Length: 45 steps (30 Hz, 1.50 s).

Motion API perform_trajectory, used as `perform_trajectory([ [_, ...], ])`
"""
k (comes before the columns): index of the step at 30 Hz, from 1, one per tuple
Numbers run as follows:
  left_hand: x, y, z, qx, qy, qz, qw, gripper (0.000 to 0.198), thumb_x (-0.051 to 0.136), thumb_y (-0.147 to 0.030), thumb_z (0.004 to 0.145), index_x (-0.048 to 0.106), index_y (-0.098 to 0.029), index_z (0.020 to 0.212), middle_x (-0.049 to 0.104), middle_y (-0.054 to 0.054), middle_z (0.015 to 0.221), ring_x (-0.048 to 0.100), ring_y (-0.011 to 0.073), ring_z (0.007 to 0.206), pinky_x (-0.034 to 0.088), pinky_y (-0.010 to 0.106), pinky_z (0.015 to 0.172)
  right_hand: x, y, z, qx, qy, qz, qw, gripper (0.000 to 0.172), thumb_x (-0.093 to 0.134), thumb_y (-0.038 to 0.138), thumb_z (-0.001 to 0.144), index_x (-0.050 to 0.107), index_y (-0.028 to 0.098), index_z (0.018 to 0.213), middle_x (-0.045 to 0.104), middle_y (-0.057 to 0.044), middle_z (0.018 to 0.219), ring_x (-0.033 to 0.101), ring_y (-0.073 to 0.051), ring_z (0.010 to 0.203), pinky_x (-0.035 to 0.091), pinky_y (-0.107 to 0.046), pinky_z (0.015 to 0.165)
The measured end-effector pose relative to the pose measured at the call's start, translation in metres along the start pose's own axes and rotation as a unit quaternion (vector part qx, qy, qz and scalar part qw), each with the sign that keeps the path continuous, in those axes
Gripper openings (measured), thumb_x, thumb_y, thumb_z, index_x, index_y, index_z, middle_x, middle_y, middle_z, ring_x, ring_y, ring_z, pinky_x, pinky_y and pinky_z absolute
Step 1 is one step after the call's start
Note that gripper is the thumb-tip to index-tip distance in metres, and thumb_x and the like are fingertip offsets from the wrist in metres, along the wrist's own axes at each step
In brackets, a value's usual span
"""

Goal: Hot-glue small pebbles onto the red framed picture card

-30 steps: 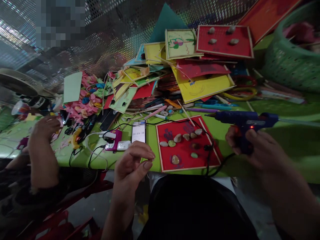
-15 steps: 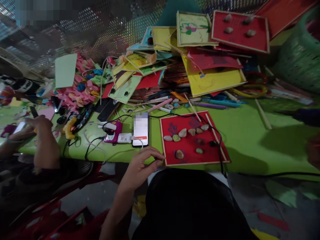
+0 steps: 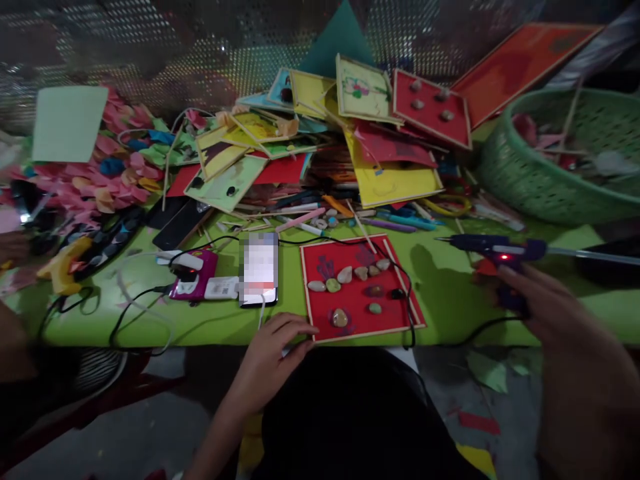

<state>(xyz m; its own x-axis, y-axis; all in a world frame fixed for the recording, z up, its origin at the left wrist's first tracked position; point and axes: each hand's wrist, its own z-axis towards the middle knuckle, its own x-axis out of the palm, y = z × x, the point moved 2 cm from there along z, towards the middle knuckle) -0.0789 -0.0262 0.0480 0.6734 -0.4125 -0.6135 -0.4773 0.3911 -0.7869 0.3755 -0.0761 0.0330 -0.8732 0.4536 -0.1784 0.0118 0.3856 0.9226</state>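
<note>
In the head view, my left hand (image 3: 280, 352) pinches the lower left corner of a red picture board (image 3: 361, 321) edged with thin pale sticks. Pebbles such as a pale stone (image 3: 345, 274) form a row across it, with several more below. Purple scribbles mark the board, and a black cord (image 3: 409, 313) runs over its right side. My right hand (image 3: 560, 307) grips a dark blue glue gun (image 3: 500, 248) by its handle, right of the board. Its nozzle points left, a red light glows on its body, and a clear glue stick (image 3: 590, 255) juts from the back.
Left of the board lie a lit phone (image 3: 260, 267), a purple power strip (image 3: 193, 287) and a yellow glue gun (image 3: 65, 267). Framed pictures (image 3: 370, 87) pile up behind, with pens and sticks. A green basket (image 3: 555, 180) stands at the back right. Another person's arm (image 3: 15, 327) shows at the left edge.
My right hand has come into clear view from the right edge with the glue gun. The view has turned rightward. My left hand keeps its place at the board's corner.
</note>
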Motion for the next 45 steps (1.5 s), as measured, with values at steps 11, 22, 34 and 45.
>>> perform_trajectory([
  [11, 0.010, 0.011, -0.007, 0.027, -0.012, 0.004, 1.000, 0.017, 0.061, -0.018, 0.094, 0.068, -0.026, 0.107, 0.070, 0.003, 0.104, 0.065, 0.0158, 0.099, 0.052, 0.028, 0.086, 0.016, 0.001, 0.012, 0.001, -0.011, -0.091, 0.996, 0.054, 0.080, 0.065, 0.066, 0.071, 0.018, 0.091, 0.071, -0.009, 0.082, 0.057, -0.015, 0.061, 0.043, -0.027, 0.055],
  [22, 0.021, 0.009, -0.007, 0.070, -0.041, 0.099, 0.992, 0.025, 0.065, -0.015, 0.090, 0.066, -0.024, 0.113, 0.066, 0.004, 0.104, 0.061, 0.0190, 0.095, 0.047, 0.034, 0.085, 0.006, 0.007, 0.014, -0.021, -0.098, -0.309, 0.946, 0.038, 0.067, 0.056, 0.076, 0.068, 0.021, 0.090, 0.069, -0.008, 0.086, 0.060, -0.023, 0.078, 0.043, -0.036, 0.071],
  [34, 0.027, 0.005, -0.009, 0.092, -0.037, 0.144, 0.985, 0.011, 0.063, -0.010, 0.089, 0.061, -0.020, 0.092, 0.064, 0.003, 0.098, 0.054, 0.0202, 0.089, 0.042, 0.035, 0.081, 0.055, 0.032, -0.021, -0.264, -0.066, -0.493, 0.826, 0.035, 0.053, 0.056, 0.092, 0.066, 0.023, 0.096, 0.067, -0.008, 0.093, 0.064, -0.023, 0.081, 0.047, -0.034, 0.074],
  [45, 0.024, 0.006, -0.035, 0.097, -0.067, 0.135, 0.984, 0.010, 0.062, -0.011, 0.091, 0.062, -0.020, 0.092, 0.065, 0.003, 0.095, 0.055, 0.0181, 0.085, 0.041, 0.034, 0.082, 0.120, 0.023, -0.019, -0.283, 0.060, -0.479, 0.829, 0.026, 0.053, 0.044, 0.089, 0.061, 0.022, 0.078, 0.067, -0.003, 0.075, 0.062, -0.019, 0.066, 0.040, -0.029, 0.059],
])
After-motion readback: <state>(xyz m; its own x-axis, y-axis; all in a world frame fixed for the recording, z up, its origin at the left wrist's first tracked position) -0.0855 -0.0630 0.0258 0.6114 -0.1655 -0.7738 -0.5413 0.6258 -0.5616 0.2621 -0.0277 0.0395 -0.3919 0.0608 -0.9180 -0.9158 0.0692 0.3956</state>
